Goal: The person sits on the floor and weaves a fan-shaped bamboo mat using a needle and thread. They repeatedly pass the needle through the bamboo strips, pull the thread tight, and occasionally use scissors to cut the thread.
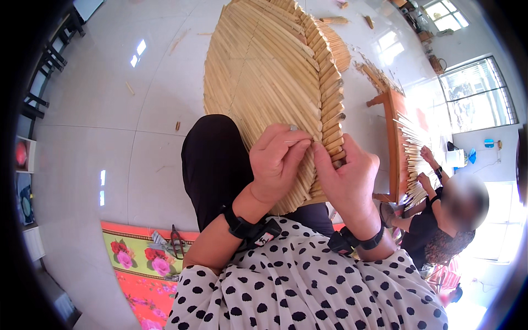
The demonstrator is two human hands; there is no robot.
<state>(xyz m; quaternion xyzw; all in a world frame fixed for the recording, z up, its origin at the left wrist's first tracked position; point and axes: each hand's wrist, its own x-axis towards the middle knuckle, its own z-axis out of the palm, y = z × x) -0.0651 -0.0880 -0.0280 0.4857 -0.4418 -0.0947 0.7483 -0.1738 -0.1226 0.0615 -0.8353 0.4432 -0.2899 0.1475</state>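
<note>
A large curved panel of straw-coloured reed stalks (250, 60) leans over my lap and knee, with a rolled edge of short bundled stalks along its right side. My left hand (278, 162) pinches a thin needle (297, 141) between thumb and fingers, close beside that edge, and has a ring on one finger. My right hand (345, 179) grips the rolled edge, its thumb pressed near the needle's end and its other fingers partly hidden behind the stalks. Both wrists wear black bands.
A floral mat (133, 280) with scissors (177, 242) lies at lower left on the tiled floor. At right, another person (432, 223) works with long stalks (410, 159) beside a wooden bench (393, 148). Dark stools (55, 52) line the left wall; loose reed scraps (374, 71) lie upper right.
</note>
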